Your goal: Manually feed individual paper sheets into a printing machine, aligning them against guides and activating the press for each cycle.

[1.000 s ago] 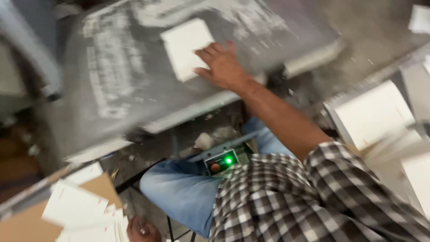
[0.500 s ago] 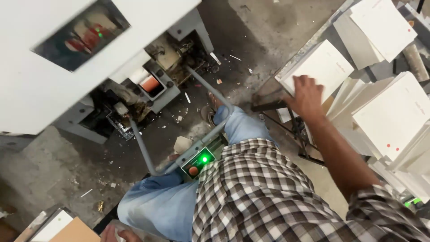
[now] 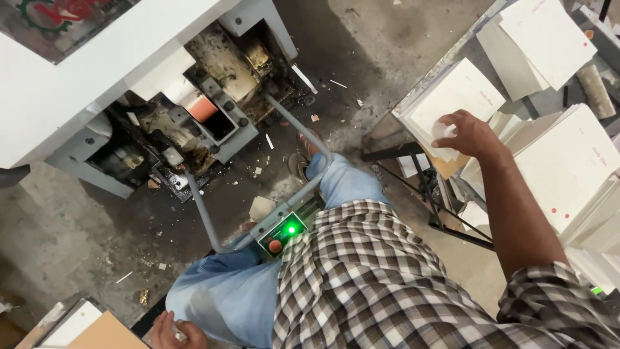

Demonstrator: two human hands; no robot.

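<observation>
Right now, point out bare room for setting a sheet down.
Free: concrete floor left of the grey tube frame. Crowded: the rack under the right hand, packed with white card stacks; left hand by the brown board.
</observation>
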